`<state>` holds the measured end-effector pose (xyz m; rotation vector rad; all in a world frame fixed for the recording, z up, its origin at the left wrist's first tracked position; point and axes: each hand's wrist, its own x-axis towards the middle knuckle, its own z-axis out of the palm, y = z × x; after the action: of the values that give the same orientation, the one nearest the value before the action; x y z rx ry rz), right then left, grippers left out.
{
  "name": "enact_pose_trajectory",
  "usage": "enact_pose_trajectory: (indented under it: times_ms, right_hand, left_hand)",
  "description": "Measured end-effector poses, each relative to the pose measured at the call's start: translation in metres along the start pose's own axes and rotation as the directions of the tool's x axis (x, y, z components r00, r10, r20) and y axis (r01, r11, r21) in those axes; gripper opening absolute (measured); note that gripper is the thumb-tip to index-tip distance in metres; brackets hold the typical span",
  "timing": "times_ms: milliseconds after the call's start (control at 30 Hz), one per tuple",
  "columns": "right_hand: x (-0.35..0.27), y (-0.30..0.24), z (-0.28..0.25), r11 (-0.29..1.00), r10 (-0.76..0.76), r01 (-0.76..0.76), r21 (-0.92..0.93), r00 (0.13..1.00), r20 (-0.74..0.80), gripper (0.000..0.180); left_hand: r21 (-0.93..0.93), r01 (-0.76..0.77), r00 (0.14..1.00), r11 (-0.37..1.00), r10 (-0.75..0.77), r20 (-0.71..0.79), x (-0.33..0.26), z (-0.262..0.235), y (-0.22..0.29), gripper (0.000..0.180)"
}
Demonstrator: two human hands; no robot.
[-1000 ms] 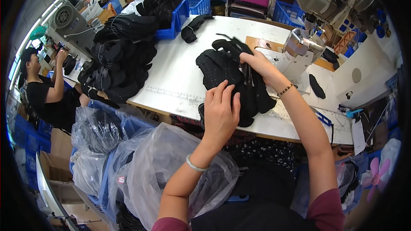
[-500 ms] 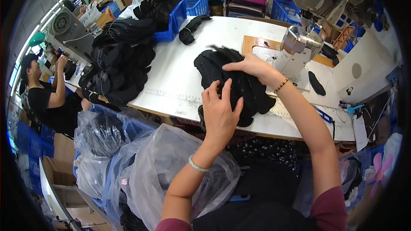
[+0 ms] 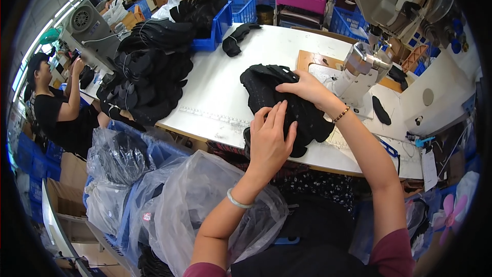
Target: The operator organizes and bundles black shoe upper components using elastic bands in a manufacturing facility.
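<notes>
A bundle of black fabric pieces with small perforations (image 3: 261,88) sits on the white table in front of me. My right hand (image 3: 313,92) grips its far right edge, thumb on top and the other fingers hidden behind the cloth. Across the near left part of the bundle lies my left hand (image 3: 270,142), fingers stretched out and resting on the fabric. The metal head of a sewing machine (image 3: 361,61) stands just beyond my right hand. A single black piece (image 3: 381,110) lies to the right of the machine.
Heaped black pieces (image 3: 148,77) cover the table's left side, beside a blue crate (image 3: 219,24). Another black piece (image 3: 238,38) lies at the far edge. Blue-handled snips (image 3: 387,147) lie near right. Clear plastic bags (image 3: 189,200) fill the lower left. A person (image 3: 56,102) works at left.
The bundle's top edge, blurred and lifted before, now lies lower under my right thumb. My left fingers have straightened and drawn together on the fabric. The view has shifted slightly.
</notes>
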<state>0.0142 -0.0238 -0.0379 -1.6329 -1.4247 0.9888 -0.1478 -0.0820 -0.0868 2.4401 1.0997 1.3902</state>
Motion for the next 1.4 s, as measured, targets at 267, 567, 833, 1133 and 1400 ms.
enact_pose_trajectory:
  times_ms: [267,567,833,1133,1400]
  right_hand:
    - [0.000,0.013,-0.010,0.977,0.043,-0.026,0.210,0.996,-0.077,0.034]
    - [-0.002,0.012,-0.020,0.870,0.058,0.075,0.488,0.966,-0.252,0.039]
    - [0.010,-0.002,-0.032,0.949,0.015,-0.022,0.314,1.000,0.023,0.049]
    - [0.013,0.003,-0.039,0.878,0.186,-0.220,0.424,0.975,0.119,0.025]
    - [0.005,0.016,-0.047,0.850,0.037,-0.117,0.513,0.986,0.164,0.035]
  left_hand:
    - [0.072,-0.028,0.999,0.997,0.026,0.025,0.001,0.002,0.006,0.034]
    - [0.132,-0.049,0.997,0.990,0.041,0.061,-0.001,0.003,0.005,0.033]
    - [0.186,-0.098,0.991,0.978,0.080,0.103,-0.001,0.002,0.006,0.039]
    - [0.182,-0.088,0.992,0.979,0.070,0.107,-0.003,0.001,0.007,0.041]
    - [0.129,-0.090,0.988,0.988,0.072,0.137,0.003,-0.007,0.000,0.032]
